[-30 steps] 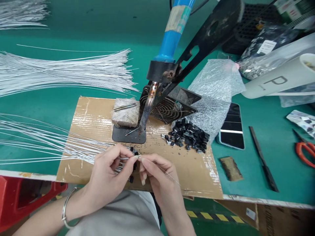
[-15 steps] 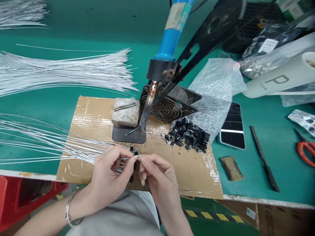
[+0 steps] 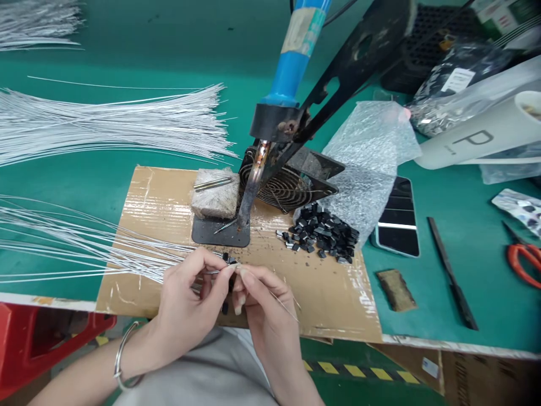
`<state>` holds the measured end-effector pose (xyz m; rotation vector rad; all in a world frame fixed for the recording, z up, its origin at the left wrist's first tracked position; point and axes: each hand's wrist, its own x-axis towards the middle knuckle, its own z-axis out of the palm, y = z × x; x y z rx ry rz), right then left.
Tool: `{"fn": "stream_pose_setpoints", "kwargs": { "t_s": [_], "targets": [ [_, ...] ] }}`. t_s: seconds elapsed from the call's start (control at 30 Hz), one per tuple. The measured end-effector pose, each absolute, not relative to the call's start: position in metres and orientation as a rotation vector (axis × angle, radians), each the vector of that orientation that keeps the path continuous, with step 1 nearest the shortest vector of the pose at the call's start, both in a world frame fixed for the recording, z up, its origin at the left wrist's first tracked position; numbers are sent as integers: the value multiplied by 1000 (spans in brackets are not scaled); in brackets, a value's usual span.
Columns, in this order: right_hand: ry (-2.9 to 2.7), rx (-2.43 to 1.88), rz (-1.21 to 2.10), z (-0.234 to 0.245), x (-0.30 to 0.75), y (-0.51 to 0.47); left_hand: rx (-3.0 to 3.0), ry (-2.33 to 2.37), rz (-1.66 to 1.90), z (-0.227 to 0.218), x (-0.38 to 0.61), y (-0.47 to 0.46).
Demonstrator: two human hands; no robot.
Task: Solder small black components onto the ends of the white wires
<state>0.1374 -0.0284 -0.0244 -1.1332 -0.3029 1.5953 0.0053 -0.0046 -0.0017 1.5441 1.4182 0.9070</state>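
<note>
A blue-handled soldering iron (image 3: 296, 56) hangs tilted in a black stand (image 3: 359, 51), its tip down at a dark base plate (image 3: 215, 237); 1 grey sponge block (image 3: 215, 194) sits just left of it, with a small fan (image 3: 291, 183) behind; all rest on taped cardboard (image 3: 156, 197); a pile of small black pieces (image 3: 325, 234) lies against bubble wrap (image 3: 367, 146); to the right lie 1 phone (image 3: 399, 220), a wood scrap (image 3: 395, 288), a black file (image 3: 452, 282), red scissors (image 3: 524, 262) and a white roll marked P (image 3: 477, 138); a spread of white wires (image 3: 105, 121) lies far left.

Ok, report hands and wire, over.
Left hand, right hand both pinch wire. Held above cardboard edge. Soldering iron stands just beyond.
</note>
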Motion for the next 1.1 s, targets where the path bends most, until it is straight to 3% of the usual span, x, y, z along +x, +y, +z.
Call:
{"fn": "stream_pose_setpoints", "kwargs": {
  "t_s": [0.13,0.3,0.47,0.77,1.1],
  "targets": [
    [-595,-1251,1476,-27,157,-27,1409,1423,891,-1,3,-2],
    [-1359,-1720,494,-33,205,0,1296,1390,896,3,1,5],
    [-1747,-1812,179,-46,227,22,1281,1377,914,8,1,10],
    [-1545,-1790,255,-47,219,8,1312,1403,891,9,1,11],
    [-904,-1538,830,-26,196,-7,1329,1402,855,11,0,16]
  ]
}}
